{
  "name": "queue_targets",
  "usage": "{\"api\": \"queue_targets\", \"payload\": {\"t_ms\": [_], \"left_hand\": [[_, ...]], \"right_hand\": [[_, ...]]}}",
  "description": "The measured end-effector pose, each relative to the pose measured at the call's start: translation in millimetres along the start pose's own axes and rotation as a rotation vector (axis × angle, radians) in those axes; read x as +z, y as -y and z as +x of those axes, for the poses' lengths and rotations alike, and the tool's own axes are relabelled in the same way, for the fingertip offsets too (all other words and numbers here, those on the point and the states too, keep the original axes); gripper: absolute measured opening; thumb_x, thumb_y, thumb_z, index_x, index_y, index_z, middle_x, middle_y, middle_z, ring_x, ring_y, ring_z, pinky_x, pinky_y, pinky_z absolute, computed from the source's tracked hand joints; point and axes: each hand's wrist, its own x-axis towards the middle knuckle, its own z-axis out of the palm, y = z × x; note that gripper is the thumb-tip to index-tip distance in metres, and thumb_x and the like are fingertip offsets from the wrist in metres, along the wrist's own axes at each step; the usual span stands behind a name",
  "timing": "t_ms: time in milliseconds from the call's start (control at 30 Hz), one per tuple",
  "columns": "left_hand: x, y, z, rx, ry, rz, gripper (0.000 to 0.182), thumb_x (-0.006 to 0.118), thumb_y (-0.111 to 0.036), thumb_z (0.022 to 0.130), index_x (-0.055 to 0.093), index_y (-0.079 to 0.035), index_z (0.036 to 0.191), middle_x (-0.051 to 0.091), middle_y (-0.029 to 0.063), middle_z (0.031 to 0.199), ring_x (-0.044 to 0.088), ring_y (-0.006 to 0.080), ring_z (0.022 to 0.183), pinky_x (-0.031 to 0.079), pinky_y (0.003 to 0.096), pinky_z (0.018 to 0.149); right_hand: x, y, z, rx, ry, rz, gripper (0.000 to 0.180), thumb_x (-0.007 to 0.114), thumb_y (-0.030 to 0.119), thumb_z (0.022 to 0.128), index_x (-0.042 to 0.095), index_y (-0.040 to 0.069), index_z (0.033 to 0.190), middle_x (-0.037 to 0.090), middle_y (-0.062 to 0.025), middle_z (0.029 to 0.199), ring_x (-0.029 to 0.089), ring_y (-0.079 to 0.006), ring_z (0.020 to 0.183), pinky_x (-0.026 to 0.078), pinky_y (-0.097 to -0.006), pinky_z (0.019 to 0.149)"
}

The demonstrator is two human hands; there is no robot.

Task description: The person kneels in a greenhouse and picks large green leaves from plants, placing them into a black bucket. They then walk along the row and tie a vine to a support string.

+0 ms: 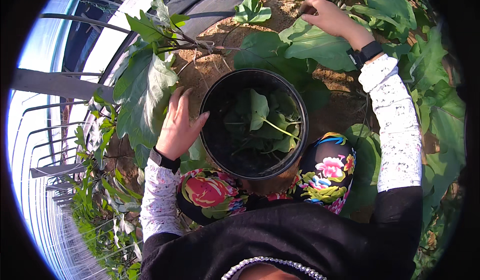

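A round black bucket stands on the soil between the knees, holding several picked green leaves, some with pale stalks. My left hand is at the bucket's left side, fingers apart, its thumb tip at the rim. Beside those fingers hangs a large lobed leaf, probably eggplant. Beyond the bucket, at the upper right, my right hand has its fingers curled at the tip of a broad green leaf. Whether they grip it is unclear, as the fingertips are partly hidden.
Leafy plants crowd the right side, and another row runs down the left. A woody stem reaches across the sandy soil. Greenhouse hoops and a grey beam stand at left. Dark sheeting lies ahead.
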Motion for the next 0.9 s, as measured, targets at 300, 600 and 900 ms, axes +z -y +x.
{"api": "queue_targets", "payload": {"t_ms": [300, 600, 900], "left_hand": [[22, 8, 45, -0.113, -0.005, 0.072, 0.068, 0.070, -0.033, 0.092, 0.043, 0.006, 0.141, 0.048, 0.0293, 0.139, 0.050, 0.0455, 0.129, 0.041, 0.0446, 0.110], [59, 132, 105, -0.610, -0.352, -1.121, 0.031, 0.051, -0.023, 0.106, 0.053, -0.005, 0.131, 0.060, 0.0136, 0.131, 0.065, 0.0298, 0.113, 0.054, 0.0386, 0.088], [76, 157, 120, -0.540, -0.083, -1.175, 0.038, 0.060, -0.021, 0.102, 0.052, -0.009, 0.137, 0.063, 0.0069, 0.126, 0.066, 0.0200, 0.107, 0.054, 0.0284, 0.083]], "right_hand": [[112, -66, 60, -0.017, 0.108, 0.120, 0.025, 0.068, 0.023, 0.086, 0.072, 0.004, 0.102, 0.073, -0.0138, 0.094, 0.071, -0.0258, 0.087, 0.055, -0.0384, 0.079], [112, -66, 56, 0.081, -0.061, 0.328, 0.028, 0.067, 0.023, 0.088, 0.070, 0.003, 0.107, 0.073, -0.0107, 0.092, 0.070, -0.0209, 0.081, 0.054, -0.0371, 0.077], [120, -31, 83, 0.115, -0.211, 0.119, 0.042, 0.070, 0.031, 0.086, 0.068, 0.002, 0.116, 0.074, -0.0157, 0.105, 0.071, -0.0334, 0.100, 0.055, -0.0405, 0.088]]}}
